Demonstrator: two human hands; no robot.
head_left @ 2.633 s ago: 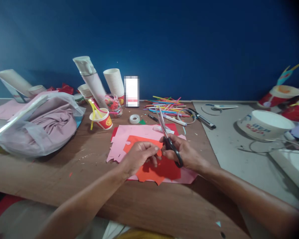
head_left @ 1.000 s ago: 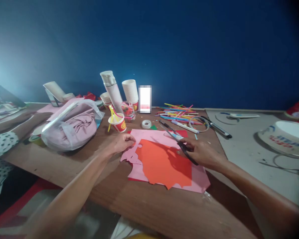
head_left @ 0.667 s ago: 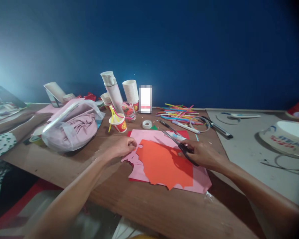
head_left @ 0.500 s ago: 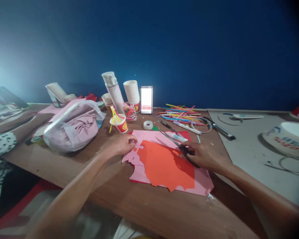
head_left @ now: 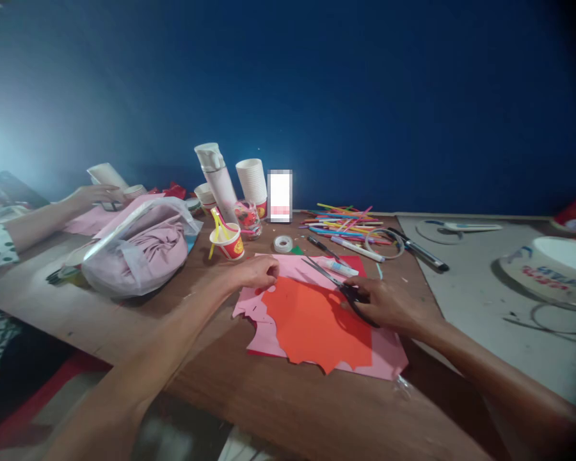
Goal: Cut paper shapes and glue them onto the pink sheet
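Note:
An orange paper sheet (head_left: 317,323) with a ragged cut edge lies on pink paper (head_left: 388,355) over a red sheet on the wooden table (head_left: 288,403). My left hand (head_left: 254,272) is closed in a pinch at the top left corner of the papers; what its fingertips hold is too small to name. My right hand (head_left: 388,304) grips black-handled scissors (head_left: 338,285), whose blades point up-left and rest low over the paper. A glue tube (head_left: 338,267) lies just behind the blades.
A plastic bag of pink cloth (head_left: 141,246) sits at left, paper cups (head_left: 252,182), a red cup with straws (head_left: 228,243), a tape roll (head_left: 283,243), coloured straws (head_left: 343,218) and pens behind. A white bowl (head_left: 552,269) is right. Another person's hand (head_left: 93,194) reaches at far left.
The orange sheet I held and cut 2.6 s ago now lies flat. My left hand slid to its top corner, the scissors sank lower, and the other person's arm reached toward the cups.

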